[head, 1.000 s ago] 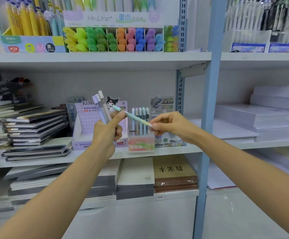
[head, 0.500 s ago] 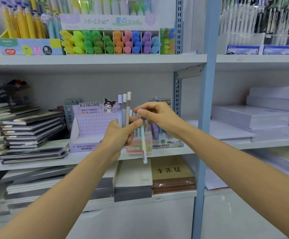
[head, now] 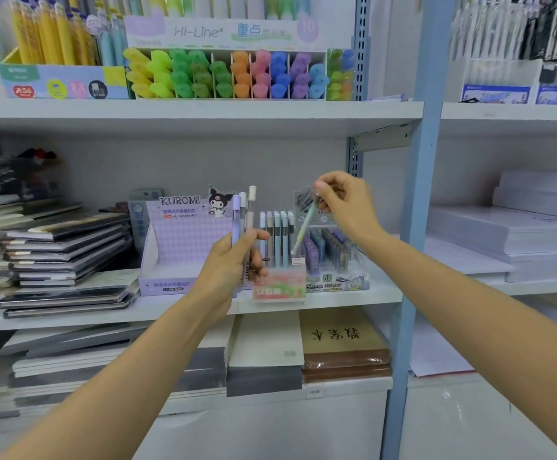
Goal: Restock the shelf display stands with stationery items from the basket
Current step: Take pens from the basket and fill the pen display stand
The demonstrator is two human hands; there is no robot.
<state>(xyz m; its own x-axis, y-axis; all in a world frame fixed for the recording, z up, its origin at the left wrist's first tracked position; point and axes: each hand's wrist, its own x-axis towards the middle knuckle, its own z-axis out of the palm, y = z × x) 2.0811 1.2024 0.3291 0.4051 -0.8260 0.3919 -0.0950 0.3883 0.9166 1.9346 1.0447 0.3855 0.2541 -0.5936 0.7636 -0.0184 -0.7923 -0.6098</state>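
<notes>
My left hand (head: 234, 263) grips three upright pens (head: 244, 214), purple, white and beige capped, in front of the middle shelf. My right hand (head: 345, 202) pinches the top of a pale green pen (head: 304, 225), which hangs tip-down over the right end of a small pink display stand (head: 278, 287). Several pastel pens (head: 277, 237) stand upright in that stand. The basket is out of view.
A purple KUROMI display box (head: 184, 247) stands left of the pink stand and a lead-refill display (head: 333, 260) stands to its right. Notebooks (head: 64, 254) are stacked on the left. Highlighters (head: 230, 74) fill the upper shelf. A blue upright post (head: 413, 227) stands right of my hand.
My right hand took the green pen from the left hand's bundle, turned it from level to tip-down, then carried it up and right over the pink stand. The left hand stayed near its place.
</notes>
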